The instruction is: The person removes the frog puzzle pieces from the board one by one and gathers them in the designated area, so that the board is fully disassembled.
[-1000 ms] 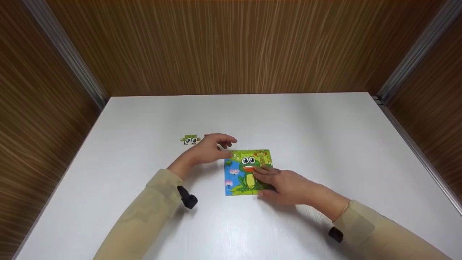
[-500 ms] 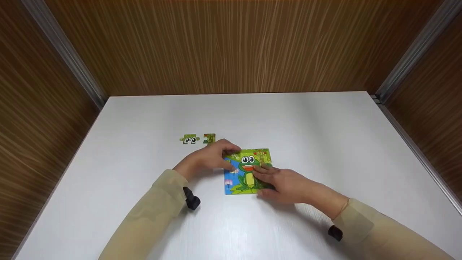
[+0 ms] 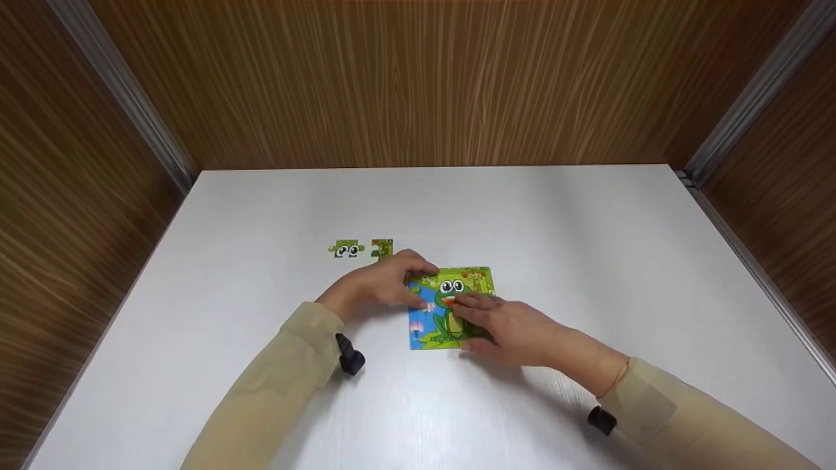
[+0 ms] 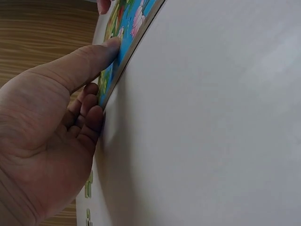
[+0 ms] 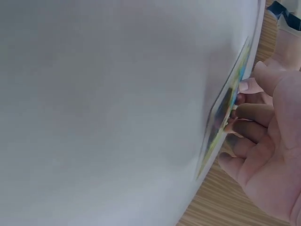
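A square frog puzzle (image 3: 424,320) lies flat on the white table, showing a green frog, pink flowers and blue water. At its far left corner my left hand (image 3: 385,281) holds the edge. In the left wrist view, the thumb (image 4: 110,47) presses on the picture while the other fingers curl against the rim. My right hand (image 3: 519,333) rests its outstretched fingers on the frog's mouth and body, covering part of the right side. Behind the left hand lie two loose puzzle pieces: one with frog eyes (image 3: 347,247), the other a green corner piece (image 3: 386,247), partly hidden.
The white table (image 3: 555,222) runs back to a wood-grain panel (image 3: 418,85). Similar panels with metal corner strips stand at the left and right. A small black device (image 3: 351,356) is worn at the left wrist.
My left hand has come down and rightward onto the puzzle's left edge, uncovering the corner piece. The right fingers have slid slightly left over the frog's mouth.
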The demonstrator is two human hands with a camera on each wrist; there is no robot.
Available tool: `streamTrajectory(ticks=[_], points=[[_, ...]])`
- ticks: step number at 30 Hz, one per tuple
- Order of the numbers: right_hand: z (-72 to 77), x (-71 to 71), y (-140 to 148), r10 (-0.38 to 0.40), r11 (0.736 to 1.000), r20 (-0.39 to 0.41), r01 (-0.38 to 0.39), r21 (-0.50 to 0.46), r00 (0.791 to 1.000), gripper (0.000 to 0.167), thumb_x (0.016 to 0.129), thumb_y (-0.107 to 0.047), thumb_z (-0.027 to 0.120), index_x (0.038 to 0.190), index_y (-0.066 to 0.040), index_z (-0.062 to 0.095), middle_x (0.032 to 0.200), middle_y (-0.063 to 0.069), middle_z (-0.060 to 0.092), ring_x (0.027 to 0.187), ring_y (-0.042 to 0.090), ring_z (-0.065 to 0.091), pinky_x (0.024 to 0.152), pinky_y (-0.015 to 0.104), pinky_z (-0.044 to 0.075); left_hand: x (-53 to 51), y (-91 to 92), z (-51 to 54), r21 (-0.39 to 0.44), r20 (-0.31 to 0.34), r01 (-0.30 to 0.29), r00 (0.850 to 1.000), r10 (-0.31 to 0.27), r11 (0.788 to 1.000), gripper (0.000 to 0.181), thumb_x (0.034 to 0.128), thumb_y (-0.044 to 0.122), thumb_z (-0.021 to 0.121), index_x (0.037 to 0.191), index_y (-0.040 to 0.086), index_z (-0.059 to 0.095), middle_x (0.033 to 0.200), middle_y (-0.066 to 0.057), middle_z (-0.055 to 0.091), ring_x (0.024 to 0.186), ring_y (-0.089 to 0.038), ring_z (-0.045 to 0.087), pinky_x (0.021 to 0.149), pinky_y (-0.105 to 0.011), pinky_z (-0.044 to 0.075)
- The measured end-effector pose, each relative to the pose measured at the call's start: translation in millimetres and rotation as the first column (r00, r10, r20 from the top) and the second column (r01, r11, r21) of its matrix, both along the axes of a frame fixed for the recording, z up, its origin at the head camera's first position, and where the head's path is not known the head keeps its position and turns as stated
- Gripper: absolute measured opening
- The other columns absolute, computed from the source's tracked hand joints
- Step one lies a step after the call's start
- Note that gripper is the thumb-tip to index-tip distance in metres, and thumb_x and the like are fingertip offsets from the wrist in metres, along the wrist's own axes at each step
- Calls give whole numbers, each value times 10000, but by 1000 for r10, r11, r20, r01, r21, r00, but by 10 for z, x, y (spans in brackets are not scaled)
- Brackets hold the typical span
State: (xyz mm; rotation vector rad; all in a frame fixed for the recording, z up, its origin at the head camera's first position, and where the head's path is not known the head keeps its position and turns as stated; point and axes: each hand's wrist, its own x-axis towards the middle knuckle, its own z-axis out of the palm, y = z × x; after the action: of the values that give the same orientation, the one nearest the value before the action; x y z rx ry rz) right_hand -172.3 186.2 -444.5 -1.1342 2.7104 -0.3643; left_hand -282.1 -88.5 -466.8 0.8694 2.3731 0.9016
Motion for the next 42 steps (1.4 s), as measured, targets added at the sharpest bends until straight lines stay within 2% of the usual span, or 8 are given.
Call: streamTrajectory(ticks=[5, 11, 19, 26, 42], points=[[23, -32, -69, 28, 999, 34, -28, 19, 999, 681, 1064, -427, 641, 1596, -41, 465, 1665, 120, 412, 1512, 336, 410, 1132, 527, 445, -7, 9, 6, -18, -6, -4, 1000, 4, 1000, 633, 930, 269, 847, 1510, 201, 600, 1485, 17, 507, 1363, -181, 475, 1200, -388, 353], [-27, -55, -97, 64, 998, 56, -65, 24, 996, 655, 1073, -401, 632, 1587, -27, 472, 1672, 133, 391, 1522, 329, 390, 1152, 519, 424, -16, 8, 8, -15, -12, 20, 1000, -20, 1000, 634, 930, 251, 846, 1510, 177, 601, 1489, -5, 502, 1373, -193, 468, 1200, -380, 351], [-66, -63, -111, 79, 997, 68, -79, -7, 995, 652, 1076, -399, 627, 1574, -6, 478, 1665, 156, 388, 1519, 331, 388, 1151, 512, 424, -45, -7, 7, -23, -33, 56, 998, -56, 998, 650, 932, 247, 840, 1522, 151, 586, 1484, -41, 506, 1357, -211, 479, 1184, -385, 367], [-47, -67, -103, 76, 997, 88, -76, -11, 993, 643, 1075, -388, 629, 1572, -6, 481, 1662, 153, 391, 1521, 327, 385, 1158, 515, 415, -56, 5, 34, -13, -20, 73, 997, -73, 997, 644, 919, 220, 850, 1509, 137, 605, 1473, -53, 512, 1358, -238, 478, 1189, -401, 366], [-19, -26, -134, 77, 997, 104, -76, -14, 992, 638, 1080, -387, 619, 1573, -7, 478, 1663, 156, 387, 1525, 335, 378, 1165, 525, 403, -19, -18, 54, -12, 20, 56, 998, -56, 998, 608, 913, 199, 856, 1480, 169, 638, 1456, -25, 514, 1348, -221, 483, 1184, -390, 367]])
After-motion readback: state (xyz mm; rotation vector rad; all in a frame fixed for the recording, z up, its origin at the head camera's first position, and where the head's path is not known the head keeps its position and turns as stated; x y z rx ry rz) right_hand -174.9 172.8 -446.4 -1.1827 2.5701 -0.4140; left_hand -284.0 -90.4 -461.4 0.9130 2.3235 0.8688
